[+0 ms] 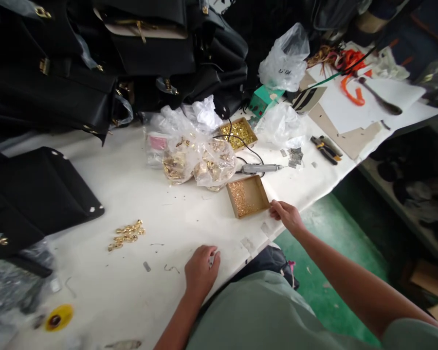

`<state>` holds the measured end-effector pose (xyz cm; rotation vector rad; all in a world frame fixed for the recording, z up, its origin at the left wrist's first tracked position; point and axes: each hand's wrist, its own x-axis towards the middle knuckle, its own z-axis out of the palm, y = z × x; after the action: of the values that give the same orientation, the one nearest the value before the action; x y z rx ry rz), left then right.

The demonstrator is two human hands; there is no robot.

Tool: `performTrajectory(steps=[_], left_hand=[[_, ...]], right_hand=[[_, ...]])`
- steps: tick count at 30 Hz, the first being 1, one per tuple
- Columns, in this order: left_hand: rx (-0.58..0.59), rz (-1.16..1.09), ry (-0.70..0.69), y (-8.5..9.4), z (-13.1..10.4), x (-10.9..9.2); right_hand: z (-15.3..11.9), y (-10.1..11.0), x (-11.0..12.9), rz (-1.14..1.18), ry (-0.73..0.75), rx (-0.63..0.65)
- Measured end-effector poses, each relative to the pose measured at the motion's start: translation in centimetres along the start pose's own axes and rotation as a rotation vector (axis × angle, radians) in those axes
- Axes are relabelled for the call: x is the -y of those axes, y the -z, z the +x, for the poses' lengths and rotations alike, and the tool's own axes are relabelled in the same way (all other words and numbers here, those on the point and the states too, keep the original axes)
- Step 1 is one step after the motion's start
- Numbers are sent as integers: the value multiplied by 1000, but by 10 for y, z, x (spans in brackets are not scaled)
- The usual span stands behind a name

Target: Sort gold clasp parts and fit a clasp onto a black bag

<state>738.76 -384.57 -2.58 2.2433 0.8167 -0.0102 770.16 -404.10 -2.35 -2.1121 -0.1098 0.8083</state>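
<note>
Our right hand (288, 216) touches the cardboard tray (256, 193) near the front edge of the table (184, 218), finger clamp unclear; left hand (200, 271) has thumb apart. We should hold the tray level against spills.

Two bare hands, by my count, a left hand (202, 270) and a right hand (289, 216); two shallow open boxes, one box of gold-coloured pieces (248, 145) and one box of copper-coloured pieces (258, 192); two clear bags of gold-coloured hardware (215, 163); one grey electric screwdriver (261, 168); one green control box (260, 103); one pair of pliers (323, 149); one yellow disc (66, 315); one cluster of gold-coloured fittings (128, 234), overlapping too closely to number; several black handbags (146, 48), too piled up for me to tally.
</note>
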Motion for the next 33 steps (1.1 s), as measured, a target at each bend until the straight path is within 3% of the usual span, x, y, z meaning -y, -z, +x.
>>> performTrajectory(steps=[7, 12, 20, 25, 29, 33], left_hand=[[-328, 187, -151, -28, 1, -5], [-448, 268, -204, -38, 1, -7], [-580, 448, -236, -55, 0, -7], [-666, 537, -176, -65, -5, -8], [-680, 442, -30, -77, -9, -27], [-628, 324, -13, -94, 0, -58]], right_hand=[[26, 9, 25, -133, 190, 114], [43, 13, 19, -145, 239, 187], [60, 15, -9, -155, 428, 149], [61, 15, -10, -279, 581, 73], [54, 19, -2, -365, 655, 62], [59, 29, 4, -449, 726, 49]])
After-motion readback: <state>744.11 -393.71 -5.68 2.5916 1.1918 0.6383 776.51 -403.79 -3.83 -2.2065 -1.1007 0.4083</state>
